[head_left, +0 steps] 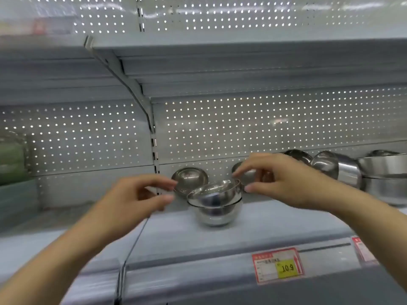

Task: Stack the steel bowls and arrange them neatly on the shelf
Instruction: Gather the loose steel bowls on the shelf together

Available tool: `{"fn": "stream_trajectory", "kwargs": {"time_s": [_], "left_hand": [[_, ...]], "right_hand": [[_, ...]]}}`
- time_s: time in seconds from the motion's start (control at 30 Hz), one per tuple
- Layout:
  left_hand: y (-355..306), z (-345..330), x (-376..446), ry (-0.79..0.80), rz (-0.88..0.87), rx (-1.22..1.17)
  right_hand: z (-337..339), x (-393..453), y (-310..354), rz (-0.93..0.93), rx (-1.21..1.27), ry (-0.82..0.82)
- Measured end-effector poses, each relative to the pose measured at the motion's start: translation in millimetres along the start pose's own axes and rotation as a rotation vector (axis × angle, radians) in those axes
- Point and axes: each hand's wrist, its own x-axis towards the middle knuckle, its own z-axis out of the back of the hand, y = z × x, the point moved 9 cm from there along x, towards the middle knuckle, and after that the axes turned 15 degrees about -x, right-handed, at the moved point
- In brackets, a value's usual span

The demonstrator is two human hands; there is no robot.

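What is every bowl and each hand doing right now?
Top bowl: tilted, sitting crooked in the bowl below.
Bottom bowl: upright on the shelf.
Left leaning bowl: on edge against the back wall.
Bowl behind the right hand: mostly hidden.
Big pots: stacked at the right.
Left hand: fingers loosely curled, holding nothing.
Right hand: fingertips near the top bowl's rim, contact unclear.

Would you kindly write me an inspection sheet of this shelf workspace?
Surface: grey shelf, price tag on its front edge.
Job's things: two stacked bowls, top one tilted; single bowls leaning on the back panel.
Clutter: larger steel pots at right.
Grip: left hand and right hand flank the stack, fingers loosely curled, holding nothing.
Cables: nothing seen.
Surroundings: perforated back panel, bare upper shelf.
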Motion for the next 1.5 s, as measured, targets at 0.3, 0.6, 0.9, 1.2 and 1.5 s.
{"fn": "stream_trajectory", "kwargs": {"time_s": [0.3, 0.6, 0.9, 1.2, 1.5], "left_hand": [[24, -79, 59, 0.465, 0.005, 0.45], [22, -81, 68, 0.504, -0.087, 0.62], [29, -83, 67, 0.518, -0.099, 0.566], [54, -78, 64, 0.51, -0.02, 0.533], [58, -65, 66, 0.5, -0.013, 0.519]], "right_hand": [[-43, 40, -12, 0.093, -0.273, 0.273], [-57, 41, -18, 0.135, -0.152, 0.227], [-65, 39, -21, 0.173, -0.188, 0.265], [-75, 38, -33, 0.138, -0.173, 0.319], [-82, 45, -23, 0.177, -0.191, 0.34]]}}
